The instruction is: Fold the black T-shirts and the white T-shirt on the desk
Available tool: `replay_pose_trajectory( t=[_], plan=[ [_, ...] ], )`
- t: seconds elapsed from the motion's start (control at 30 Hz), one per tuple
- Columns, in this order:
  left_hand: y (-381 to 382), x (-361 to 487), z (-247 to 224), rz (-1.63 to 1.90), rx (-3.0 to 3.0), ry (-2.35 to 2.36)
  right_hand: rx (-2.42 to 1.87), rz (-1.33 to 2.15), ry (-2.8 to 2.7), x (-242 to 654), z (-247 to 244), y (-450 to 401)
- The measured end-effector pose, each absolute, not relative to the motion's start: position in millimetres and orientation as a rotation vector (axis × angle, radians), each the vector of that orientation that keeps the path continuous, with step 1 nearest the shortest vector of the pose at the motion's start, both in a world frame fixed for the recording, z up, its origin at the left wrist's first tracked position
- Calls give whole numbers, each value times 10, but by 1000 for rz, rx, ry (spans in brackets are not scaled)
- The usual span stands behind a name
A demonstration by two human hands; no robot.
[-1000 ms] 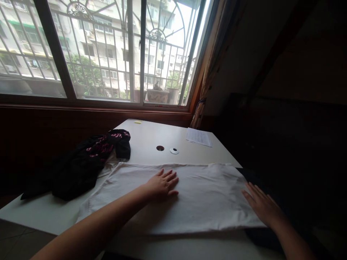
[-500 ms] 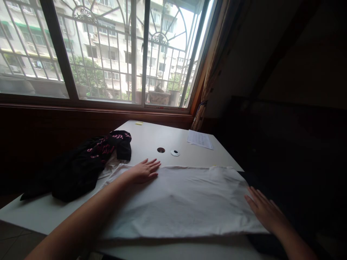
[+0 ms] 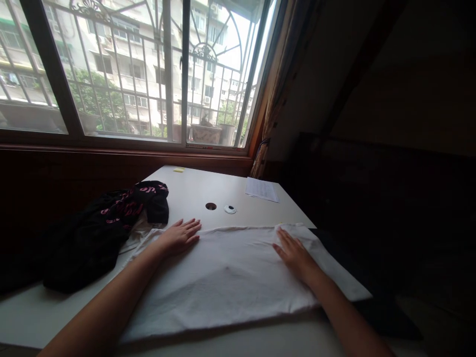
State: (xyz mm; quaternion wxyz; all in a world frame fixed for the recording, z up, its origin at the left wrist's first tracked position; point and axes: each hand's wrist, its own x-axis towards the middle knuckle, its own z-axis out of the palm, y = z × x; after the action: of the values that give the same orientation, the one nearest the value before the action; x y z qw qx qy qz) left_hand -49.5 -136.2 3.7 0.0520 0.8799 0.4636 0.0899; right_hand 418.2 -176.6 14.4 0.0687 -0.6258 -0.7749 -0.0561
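A white cloth garment (image 3: 230,282), folded into a long band with some wrinkles, lies across the white table (image 3: 193,193) in front of me. My left hand (image 3: 179,235) rests flat on its far left edge, palm down with the fingers stretched out. On the upper right part of the cloth lies my right hand (image 3: 293,251), also flat, its fingers pointing to the far edge. Neither hand grips the fabric. Whether the garment is a shirt or something else, I cannot tell.
A crumpled black garment with pink lettering (image 3: 126,208) lies at the left. Farther back are a round cable hole (image 3: 210,206), a white round cover (image 3: 230,209), paper sheets (image 3: 262,189) and a yellow note (image 3: 179,170). Dark cloth (image 3: 334,253) sits at the right edge.
My right hand has moved left and away from me, from the cloth's right end onto its upper right part. My left hand stays on the far left edge. The view has shifted slightly right.
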Motion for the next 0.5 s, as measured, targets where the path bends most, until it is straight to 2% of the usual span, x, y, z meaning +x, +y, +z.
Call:
replay_pose_trajectory(
  t=[0.13,0.23,0.37,0.5],
  plan=[
    [-1349,-509,29,282,2660,1430,-1574,169,-2653,3107,195,-1758],
    [-1341,-517,28,323,2644,1475,-1420,248,-2706,2606,199,-1787],
    [-1325,-539,25,365,2632,1540,-1400,293,-2690,2544,204,-1723],
    [-1319,-562,12,402,2576,1620,-1599,287,-2618,2912,182,-1535]
  ],
)
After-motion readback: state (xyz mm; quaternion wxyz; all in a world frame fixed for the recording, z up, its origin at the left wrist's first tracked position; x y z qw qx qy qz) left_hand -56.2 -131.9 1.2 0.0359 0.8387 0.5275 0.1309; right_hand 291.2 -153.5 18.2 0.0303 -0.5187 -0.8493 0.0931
